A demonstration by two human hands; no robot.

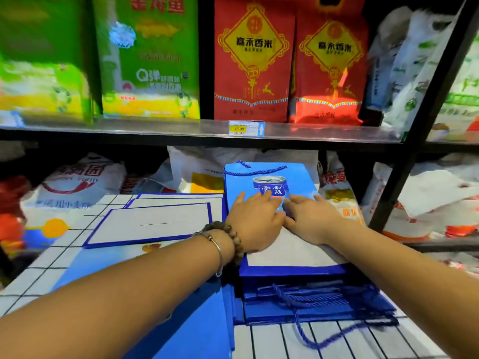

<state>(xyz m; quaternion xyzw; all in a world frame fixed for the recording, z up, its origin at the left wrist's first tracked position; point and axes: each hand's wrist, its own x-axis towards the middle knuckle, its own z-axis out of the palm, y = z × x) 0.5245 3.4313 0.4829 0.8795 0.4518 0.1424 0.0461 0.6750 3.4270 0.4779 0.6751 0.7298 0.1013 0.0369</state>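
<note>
A flat blue paper gift bag (pixel 269 177) with rope handles and a printed can lies on top of a stack of folded blue bags (pixel 311 294). My left hand (pixel 255 220), with bead and metal bracelets at the wrist, presses flat on the top bag's lower part. My right hand (pixel 309 216) lies beside it, fingers straight, also pressing on the bag. The hands touch at the fingertips near the can picture.
White sheets with blue borders (pixel 153 224) lie to the left on a grid-patterned blue and white surface (pixel 46 278). Behind stands a dark shelf (pixel 181 130) with green and red rice bags (pixel 252 60) above and white sacks (pixel 80 180) below. A black upright post (pixel 404 164) is at right.
</note>
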